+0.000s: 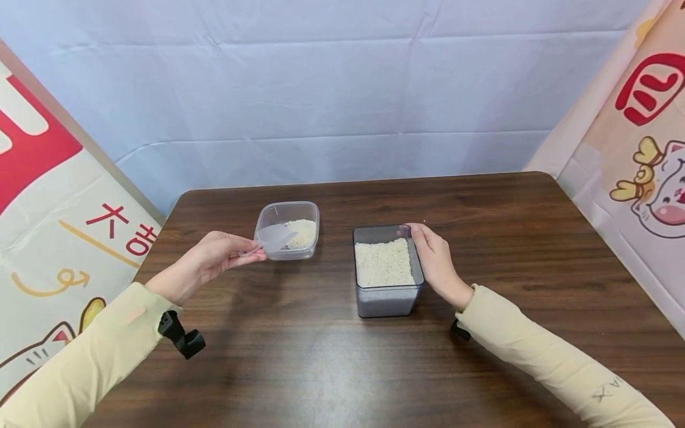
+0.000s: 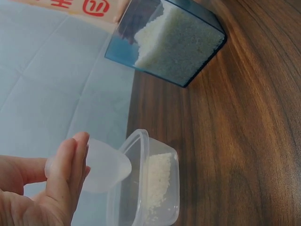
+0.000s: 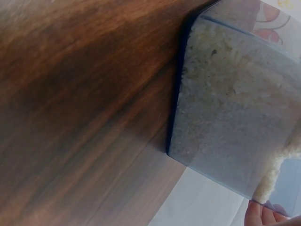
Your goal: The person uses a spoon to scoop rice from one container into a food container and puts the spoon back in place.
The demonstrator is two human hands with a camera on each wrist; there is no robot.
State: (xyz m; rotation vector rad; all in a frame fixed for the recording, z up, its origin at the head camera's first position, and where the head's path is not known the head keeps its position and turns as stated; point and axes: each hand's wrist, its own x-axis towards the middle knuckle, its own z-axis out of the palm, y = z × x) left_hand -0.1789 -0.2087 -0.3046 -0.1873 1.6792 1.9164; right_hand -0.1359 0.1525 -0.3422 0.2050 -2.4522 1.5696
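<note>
My left hand (image 1: 223,254) pinches the handle of a translucent white plastic scoop (image 1: 275,236). The scoop's bowl is tilted over the near left part of a small clear plastic container (image 1: 291,205), where a little rice (image 1: 302,233) lies on the bottom. In the left wrist view the scoop (image 2: 104,167) looks bare of rice. To the right stands a tall, smoky see-through bin (image 1: 387,303), filled most of the way with rice (image 1: 386,263). My right hand (image 1: 437,261) grips its right wall at the rim, fingertips over the edge.
Both containers stand on a dark wood-grain table (image 1: 321,368). A pale cloth backdrop (image 1: 342,89) hangs behind its far edge. Printed banners (image 1: 69,214) flank the table on both sides.
</note>
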